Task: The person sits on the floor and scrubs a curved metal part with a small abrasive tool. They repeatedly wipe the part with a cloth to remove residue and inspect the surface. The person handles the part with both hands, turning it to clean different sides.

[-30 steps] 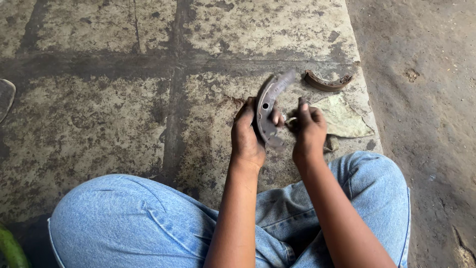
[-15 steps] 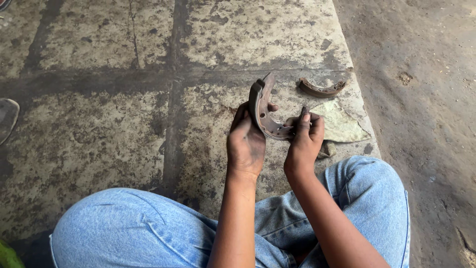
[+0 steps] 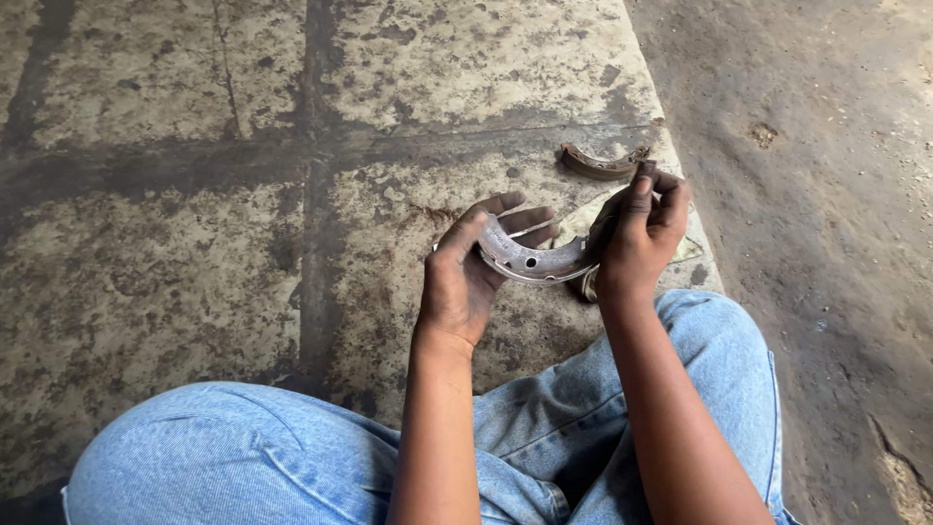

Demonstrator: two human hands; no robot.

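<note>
- Now our curved brake shoe (image 3: 530,261) lies flat across both hands; before, it stood up on end
- our left hand (image 3: 465,272) cups one end; our right hand (image 3: 637,238) pinches the other
- another shoe (image 3: 600,163) lies just past our right hand

**Between two hands, above the slab**

Brake shoe (image 3: 533,261) held across between left hand (image 3: 465,272) and right hand (image 3: 637,238), one end in each, above the concrete slab (image 3: 194,224). Second brake shoe (image 3: 601,163) lying on the slab farther out, just beyond the right hand, near the slab's right edge. Dirt ground (image 3: 826,214) to the right of the slab. Bent knees in jeans (image 3: 243,457) nearest, below both forearms, left and right.
</note>
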